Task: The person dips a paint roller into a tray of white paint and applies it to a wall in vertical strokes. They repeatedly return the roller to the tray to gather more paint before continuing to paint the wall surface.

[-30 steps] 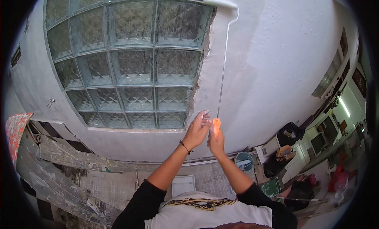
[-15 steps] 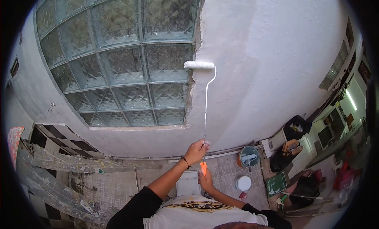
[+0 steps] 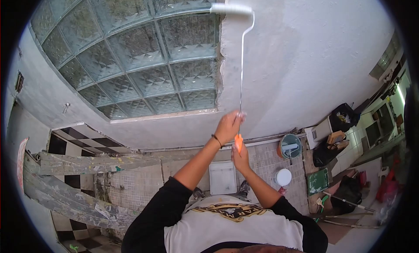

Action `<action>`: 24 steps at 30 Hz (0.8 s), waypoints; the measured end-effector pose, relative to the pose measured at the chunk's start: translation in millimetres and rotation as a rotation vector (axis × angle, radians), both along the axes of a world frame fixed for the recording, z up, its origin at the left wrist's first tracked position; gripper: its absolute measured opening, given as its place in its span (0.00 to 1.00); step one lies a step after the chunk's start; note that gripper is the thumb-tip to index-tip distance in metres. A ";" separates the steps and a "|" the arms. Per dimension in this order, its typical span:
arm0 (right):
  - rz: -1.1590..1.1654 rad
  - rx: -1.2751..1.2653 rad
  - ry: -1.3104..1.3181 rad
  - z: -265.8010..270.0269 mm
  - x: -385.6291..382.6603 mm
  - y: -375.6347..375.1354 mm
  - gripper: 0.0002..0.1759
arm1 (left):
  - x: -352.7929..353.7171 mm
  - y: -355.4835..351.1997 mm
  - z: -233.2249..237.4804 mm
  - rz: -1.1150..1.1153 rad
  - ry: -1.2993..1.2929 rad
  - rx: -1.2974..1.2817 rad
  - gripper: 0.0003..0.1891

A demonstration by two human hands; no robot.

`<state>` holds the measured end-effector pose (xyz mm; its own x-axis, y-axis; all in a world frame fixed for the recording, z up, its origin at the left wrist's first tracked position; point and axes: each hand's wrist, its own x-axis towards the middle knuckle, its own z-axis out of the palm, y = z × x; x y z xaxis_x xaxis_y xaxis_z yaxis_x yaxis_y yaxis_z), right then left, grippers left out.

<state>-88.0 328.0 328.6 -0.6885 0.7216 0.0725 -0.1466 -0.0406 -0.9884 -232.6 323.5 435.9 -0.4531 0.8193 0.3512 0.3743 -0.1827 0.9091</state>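
A long-framed paint roller (image 3: 232, 9) with a white sleeve reaches up the wall (image 3: 279, 56), its sleeve overlapping the right edge of the glass-block window (image 3: 131, 45) in this view. My right hand (image 3: 240, 158) is wrapped round its orange handle. Higher up, my left hand (image 3: 228, 127), with a dark band on the wrist, closes round the thin metal rod. Below my hands a white paint tray (image 3: 222, 178) lies on the tiled floor between my feet.
Worn, paint-spotted planks (image 3: 87, 163) stretch across the left. On the right stand a bucket (image 3: 290, 146) with a tool inside and a white-lidded tub (image 3: 283, 177). Black bags (image 3: 344, 117), a green board (image 3: 318, 181) and a pole (image 3: 349, 202) lie further right.
The roller has moved up the wall along the window's right edge, both hands rising with it. The tray and my feet show more fully now.
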 end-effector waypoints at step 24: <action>0.180 0.044 -0.087 -18.7 108.7 19.0 0.11 | 61.9 -3.2 2.7 -0.247 0.124 -0.240 0.14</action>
